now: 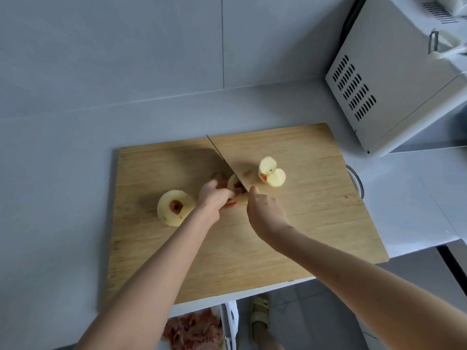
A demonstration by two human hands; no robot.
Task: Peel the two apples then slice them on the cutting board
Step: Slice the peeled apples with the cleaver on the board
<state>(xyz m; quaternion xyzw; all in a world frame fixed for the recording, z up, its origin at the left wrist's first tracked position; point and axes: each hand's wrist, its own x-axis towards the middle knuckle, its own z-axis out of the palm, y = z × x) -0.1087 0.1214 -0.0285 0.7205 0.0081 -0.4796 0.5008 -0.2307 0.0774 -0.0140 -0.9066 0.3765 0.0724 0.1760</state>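
Your two bare arms reach out over the wooden cutting board. Your left hand bends its fingers over an apple piece and holds it down in the middle of the board. Your right hand is wrapped round the knife; the handle hides under it.

Keep your left fingertips tucked back from the blade. Push straight down, slowly. The piece looks wet and slippery, so rest its flat side on the wood.

A whole peeled apple sits on the left, round and pale; it may roll. Two cut pieces stand on the right, seeds showing. The blade is thin, hard and shiny.
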